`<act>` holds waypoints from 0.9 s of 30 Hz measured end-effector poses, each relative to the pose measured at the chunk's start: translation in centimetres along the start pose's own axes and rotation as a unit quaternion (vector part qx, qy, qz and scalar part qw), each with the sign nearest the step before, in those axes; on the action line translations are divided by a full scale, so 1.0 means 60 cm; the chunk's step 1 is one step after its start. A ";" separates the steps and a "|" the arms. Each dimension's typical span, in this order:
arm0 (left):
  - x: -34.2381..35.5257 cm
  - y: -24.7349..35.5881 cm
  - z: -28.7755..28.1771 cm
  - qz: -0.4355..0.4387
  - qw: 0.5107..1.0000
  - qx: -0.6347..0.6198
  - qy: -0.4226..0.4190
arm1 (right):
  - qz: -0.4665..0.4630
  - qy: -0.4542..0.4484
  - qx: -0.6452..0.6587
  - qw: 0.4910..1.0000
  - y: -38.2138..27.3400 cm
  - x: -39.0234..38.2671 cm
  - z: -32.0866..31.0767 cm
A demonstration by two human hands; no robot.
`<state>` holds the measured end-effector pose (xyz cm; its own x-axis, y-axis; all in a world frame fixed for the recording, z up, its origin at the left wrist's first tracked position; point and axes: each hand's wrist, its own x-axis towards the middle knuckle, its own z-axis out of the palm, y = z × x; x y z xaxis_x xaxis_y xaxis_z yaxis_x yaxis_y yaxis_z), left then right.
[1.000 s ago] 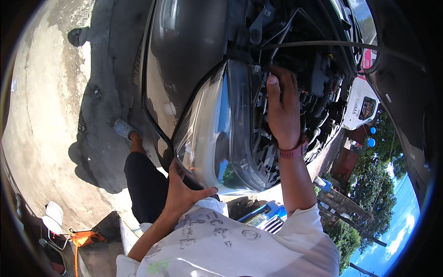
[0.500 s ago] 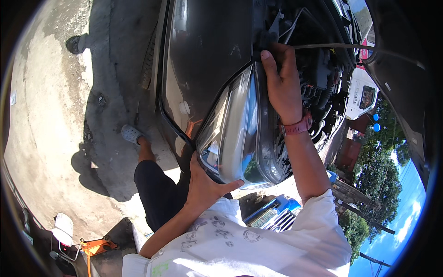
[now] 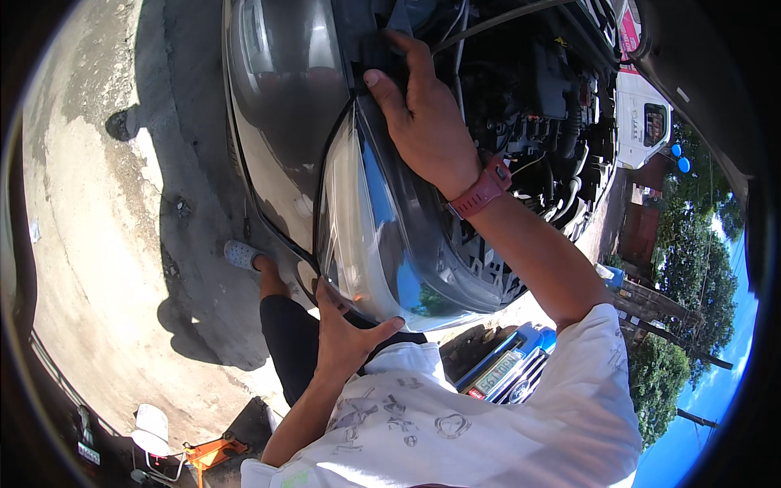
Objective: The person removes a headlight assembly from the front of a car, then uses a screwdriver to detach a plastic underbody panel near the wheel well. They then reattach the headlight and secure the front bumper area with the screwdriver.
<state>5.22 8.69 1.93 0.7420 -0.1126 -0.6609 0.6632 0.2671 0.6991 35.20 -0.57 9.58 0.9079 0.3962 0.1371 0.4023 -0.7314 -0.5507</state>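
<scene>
A clear car headlight (image 3: 370, 236) sits at the front corner of a dark grey car, beside the fender (image 3: 293, 106). My left hand (image 3: 346, 333) is closed around its near lower end, thumb stretched along the lens edge and fingers on the side by the fender. At the far end, my right hand (image 3: 431, 122) grips the headlight's top corner. Its thumb lies near the fender seam; the index finger reaches toward the engine bay, and the other fingers are mostly hidden. A red-banded watch (image 3: 480, 191) is on my right wrist.
The open engine bay (image 3: 529, 114) lies right of the headlight, under a raised hood (image 3: 700, 106). A thin dark rod (image 3: 496, 23) crosses it. On the ground at lower left are an orange jack (image 3: 213, 452) and a white container (image 3: 151, 429). A blue vehicle (image 3: 508, 362) stands behind me.
The view has shifted, so the car and headlight appear further left. Both hands stay at the same ends of the headlight; my right forearm now slants more.
</scene>
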 end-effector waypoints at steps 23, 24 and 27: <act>-0.010 0.007 -0.013 -0.031 0.998 0.051 -0.008 | 0.020 -0.047 -0.033 0.998 0.010 0.004 -0.007; -0.010 0.006 -0.013 -0.023 0.999 0.045 -0.004 | 0.041 -0.056 -0.018 0.997 0.012 0.004 -0.007; -0.009 0.003 -0.010 -0.012 0.999 0.035 0.002 | -0.007 -0.047 -0.046 0.998 0.012 0.003 -0.010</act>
<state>4.88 9.40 2.28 0.7254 -0.1136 -0.6788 0.6861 0.1974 0.7002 35.72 -1.33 9.70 0.8891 0.4532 0.0641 0.4274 -0.7720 -0.4704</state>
